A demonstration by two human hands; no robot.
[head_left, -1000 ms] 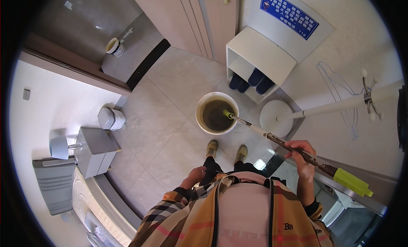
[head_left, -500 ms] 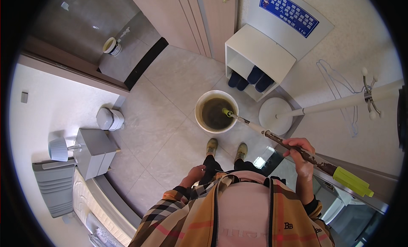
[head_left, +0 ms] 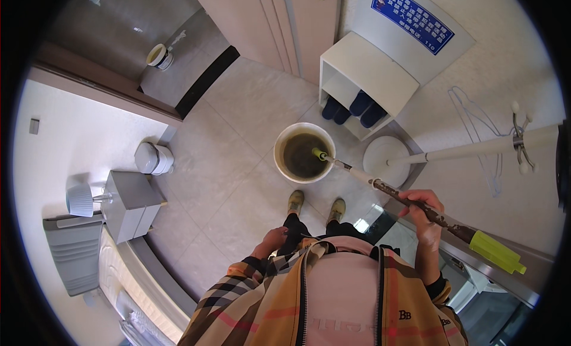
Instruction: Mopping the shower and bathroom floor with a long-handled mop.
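Observation:
My right hand is closed round a long pole with a worn brown-and-white shaft and a lime-green grip at its upper end. The pole slants down to the left into a round white bucket of dark, murky liquid. Near the surface of the liquid, a lime-green fitting shows on the pole; whatever lies below it is hidden. Close to my left thigh, my left hand hangs with curled fingers, their inner side out of sight. The bucket stands on the floor just ahead of my shoes.
Right of the bucket are a white shoe rack with dark slippers and a coat stand on a round base. A lidded bin, a grey cabinet and a bed line the left. Another bucket stands beyond the doorway.
My view has shifted slightly. The pole stays in my right hand with its lower end in the bucket, and my left hand remains by my thigh.

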